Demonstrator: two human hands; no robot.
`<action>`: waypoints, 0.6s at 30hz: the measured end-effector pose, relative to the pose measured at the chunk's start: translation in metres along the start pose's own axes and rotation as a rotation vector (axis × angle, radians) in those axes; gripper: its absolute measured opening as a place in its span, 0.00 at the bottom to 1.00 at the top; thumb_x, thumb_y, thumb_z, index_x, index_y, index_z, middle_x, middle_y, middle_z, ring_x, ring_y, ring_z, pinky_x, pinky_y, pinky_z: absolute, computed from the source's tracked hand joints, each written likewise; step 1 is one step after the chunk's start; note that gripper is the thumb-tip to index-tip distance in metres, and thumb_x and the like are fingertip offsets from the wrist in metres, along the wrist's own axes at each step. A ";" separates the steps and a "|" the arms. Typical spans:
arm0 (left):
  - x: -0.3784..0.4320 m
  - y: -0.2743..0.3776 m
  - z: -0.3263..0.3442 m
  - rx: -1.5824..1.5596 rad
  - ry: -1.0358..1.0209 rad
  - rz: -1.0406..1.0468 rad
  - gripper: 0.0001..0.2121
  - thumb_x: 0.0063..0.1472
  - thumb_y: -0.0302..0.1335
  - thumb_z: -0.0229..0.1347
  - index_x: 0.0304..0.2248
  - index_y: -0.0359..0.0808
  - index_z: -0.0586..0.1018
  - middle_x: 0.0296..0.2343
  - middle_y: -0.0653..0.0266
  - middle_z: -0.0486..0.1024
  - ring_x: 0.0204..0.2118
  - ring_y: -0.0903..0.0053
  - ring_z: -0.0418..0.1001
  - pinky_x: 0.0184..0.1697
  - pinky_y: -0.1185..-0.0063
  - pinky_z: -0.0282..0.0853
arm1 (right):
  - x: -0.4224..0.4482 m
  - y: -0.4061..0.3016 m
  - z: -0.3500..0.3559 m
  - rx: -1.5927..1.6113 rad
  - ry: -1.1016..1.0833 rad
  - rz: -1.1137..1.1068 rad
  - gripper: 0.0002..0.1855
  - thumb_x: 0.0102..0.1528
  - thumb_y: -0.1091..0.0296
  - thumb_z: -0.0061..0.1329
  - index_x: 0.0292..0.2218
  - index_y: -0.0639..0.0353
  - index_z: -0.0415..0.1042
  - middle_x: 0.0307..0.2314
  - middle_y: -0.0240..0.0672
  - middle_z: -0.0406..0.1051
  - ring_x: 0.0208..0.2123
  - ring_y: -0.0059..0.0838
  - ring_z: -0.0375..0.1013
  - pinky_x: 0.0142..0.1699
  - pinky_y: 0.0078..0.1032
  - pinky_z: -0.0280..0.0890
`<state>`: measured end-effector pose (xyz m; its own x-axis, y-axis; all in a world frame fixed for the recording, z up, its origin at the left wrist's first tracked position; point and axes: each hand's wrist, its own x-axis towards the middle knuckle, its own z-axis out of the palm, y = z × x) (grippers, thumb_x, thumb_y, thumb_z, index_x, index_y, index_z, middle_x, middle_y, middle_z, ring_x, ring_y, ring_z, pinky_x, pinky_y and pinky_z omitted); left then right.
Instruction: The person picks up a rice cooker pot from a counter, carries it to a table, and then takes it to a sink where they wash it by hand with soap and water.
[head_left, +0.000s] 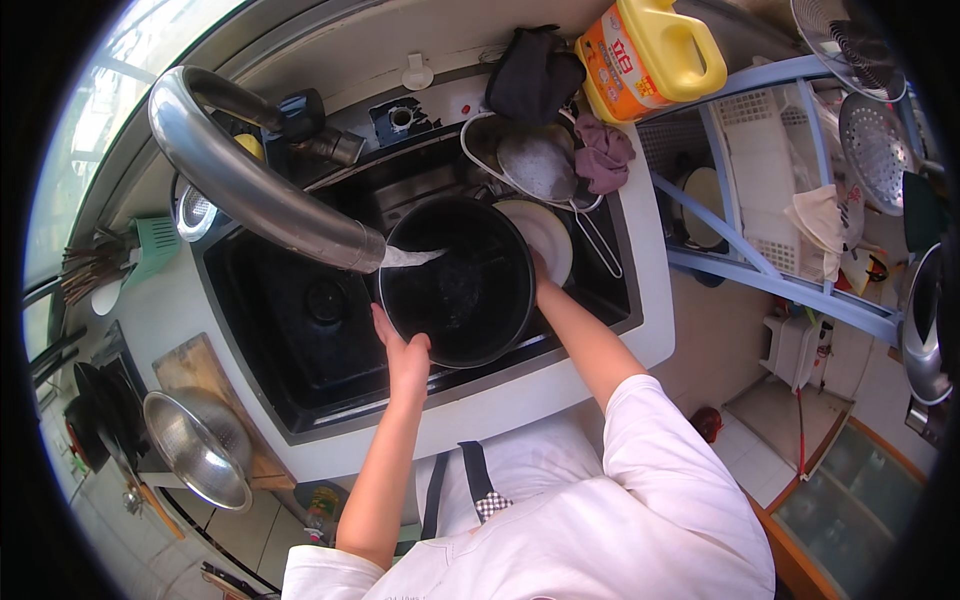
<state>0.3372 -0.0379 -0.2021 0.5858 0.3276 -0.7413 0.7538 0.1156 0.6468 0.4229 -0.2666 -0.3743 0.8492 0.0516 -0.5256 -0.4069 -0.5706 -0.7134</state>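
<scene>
A round dark pot (472, 300) is held over the black double sink (262, 300), between my two hands. My left hand (406, 360) grips its near left side, thumb toward the rim. On the right side, my right hand (541, 277) holds the wall, its fingers mostly hidden behind the pot. Water (412, 257) runs from the curved metal faucet (300, 214) into the pot. Behind the pot, a pale plate (551, 240) lies in the right basin, partly covered. A strainer with a wire handle (540, 161) rests at the basin's back right.
A purple cloth (604, 154) and a yellow detergent jug (652, 60) stand at the back right. To the left are a metal colander (199, 450), a wooden cutting board (199, 367) and a green holder (154, 244) near chopsticks. A blue rack (795, 300) borders the right side.
</scene>
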 end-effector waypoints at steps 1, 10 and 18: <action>0.001 -0.005 -0.001 0.027 0.016 0.046 0.43 0.43 0.13 0.40 0.60 0.44 0.38 0.53 0.48 0.53 0.43 0.62 0.67 0.34 0.76 0.71 | -0.004 -0.012 -0.006 -0.045 0.041 0.017 0.22 0.53 0.51 0.39 0.41 0.59 0.68 0.39 0.49 0.69 0.45 0.47 0.66 0.48 0.34 0.60; -0.004 0.001 0.009 0.058 -0.056 0.145 0.41 0.44 0.14 0.43 0.59 0.32 0.38 0.59 0.52 0.33 0.62 0.62 0.34 0.60 0.79 0.42 | 0.023 0.011 -0.002 -0.065 0.009 -0.434 0.19 0.50 0.60 0.44 0.42 0.61 0.67 0.37 0.47 0.70 0.43 0.47 0.67 0.47 0.36 0.61; -0.014 0.000 0.001 0.125 -0.021 0.136 0.42 0.44 0.14 0.42 0.59 0.31 0.38 0.59 0.50 0.32 0.62 0.60 0.34 0.60 0.78 0.41 | 0.007 -0.011 0.000 -0.084 -0.101 -0.520 0.19 0.48 0.59 0.45 0.40 0.61 0.69 0.36 0.47 0.70 0.39 0.50 0.67 0.46 0.36 0.61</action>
<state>0.3288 -0.0436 -0.1919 0.6900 0.3124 -0.6529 0.6976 -0.0464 0.7150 0.4331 -0.2600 -0.3703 0.8931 0.4214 -0.1574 0.0912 -0.5123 -0.8540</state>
